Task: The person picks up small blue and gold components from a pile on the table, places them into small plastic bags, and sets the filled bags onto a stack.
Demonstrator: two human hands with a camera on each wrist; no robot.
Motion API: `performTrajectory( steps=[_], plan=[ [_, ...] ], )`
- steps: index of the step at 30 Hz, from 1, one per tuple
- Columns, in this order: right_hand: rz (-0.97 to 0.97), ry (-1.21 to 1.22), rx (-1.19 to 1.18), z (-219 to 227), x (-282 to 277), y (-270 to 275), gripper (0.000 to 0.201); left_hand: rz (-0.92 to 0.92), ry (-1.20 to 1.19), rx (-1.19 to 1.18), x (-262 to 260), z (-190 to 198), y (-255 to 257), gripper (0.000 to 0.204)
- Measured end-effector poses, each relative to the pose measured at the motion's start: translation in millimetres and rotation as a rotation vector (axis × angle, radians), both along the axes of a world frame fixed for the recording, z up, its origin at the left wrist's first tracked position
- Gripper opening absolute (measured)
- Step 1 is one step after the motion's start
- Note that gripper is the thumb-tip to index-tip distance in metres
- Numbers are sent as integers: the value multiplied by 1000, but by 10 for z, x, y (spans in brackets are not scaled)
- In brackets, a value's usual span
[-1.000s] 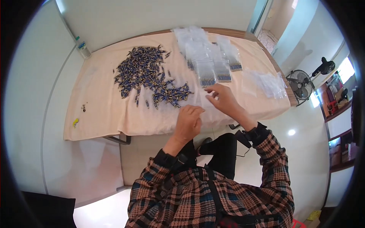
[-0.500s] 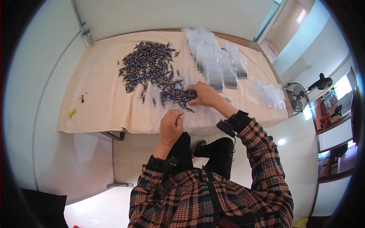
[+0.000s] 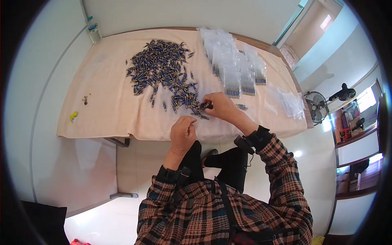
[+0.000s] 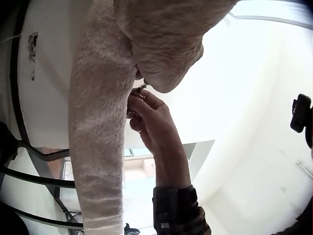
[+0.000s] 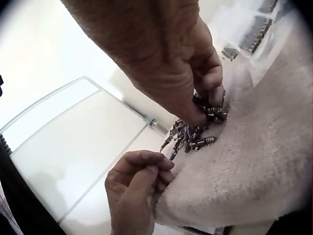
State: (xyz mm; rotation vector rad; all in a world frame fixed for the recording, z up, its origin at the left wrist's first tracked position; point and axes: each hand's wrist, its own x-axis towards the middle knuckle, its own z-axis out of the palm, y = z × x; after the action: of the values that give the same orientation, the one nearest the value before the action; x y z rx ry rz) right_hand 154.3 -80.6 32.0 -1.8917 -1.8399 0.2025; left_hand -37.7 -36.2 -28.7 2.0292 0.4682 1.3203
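Many small blue-and-gold pieces (image 3: pixel 157 67) lie heaped on the cloth, with a smaller spread of them (image 3: pixel 183 98) at the heap's near right side. There my right hand (image 3: pixel 223 108) curls its fingers round several pieces, seen dark between thumb and fingers in the right wrist view (image 5: pixel 208 110). My left hand (image 3: pixel 183 132) is at the cloth's near edge, just left of the right hand; in the right wrist view its fingers are curled against the thumb, and no piece shows in it. The left wrist view shows the right hand (image 4: pixel 156 122) from the side.
Clear bags holding rows of pieces (image 3: pixel 232 90) lie at the back right. Flat clear bags (image 3: pixel 288 104) are at the right edge. A few pieces (image 3: pixel 241 106) lie right of my right hand. A bottle (image 3: pixel 94 32) stands back left; a yellow item (image 3: pixel 73 116) lies front left.
My right hand has moved left from below the filled bags to the spread of pieces and curled round several. My left hand has drawn a little left and nearer me, fingers still curled.
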Motion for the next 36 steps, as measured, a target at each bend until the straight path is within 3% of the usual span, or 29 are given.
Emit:
performTrajectory(
  steps=[6,9,14,17,21,30,36],
  plan=[
    [-22,311,38,169,-32,-22,21,-15,62,-48,-19,25,-12,21],
    [-105,740,-223,272,-53,-54,20,-12,11,-22,-4,29,-10,19],
    [-64,516,12,-108,88,-77,16,-24,34,-51,-9,36,-6,18],
    [-110,692,-93,-135,97,-126,14,-14,34,-44,-1,50,-14,20],
    [-85,851,-2,-244,146,-95,15,-6,38,-1,-4,31,2,17],
    [-153,881,-96,18,46,-156,12,-23,47,-88,-11,23,13,21],
    [-107,977,-111,-17,-61,-170,13,-102,-49,-410,125,202,-8,15]
  ],
)
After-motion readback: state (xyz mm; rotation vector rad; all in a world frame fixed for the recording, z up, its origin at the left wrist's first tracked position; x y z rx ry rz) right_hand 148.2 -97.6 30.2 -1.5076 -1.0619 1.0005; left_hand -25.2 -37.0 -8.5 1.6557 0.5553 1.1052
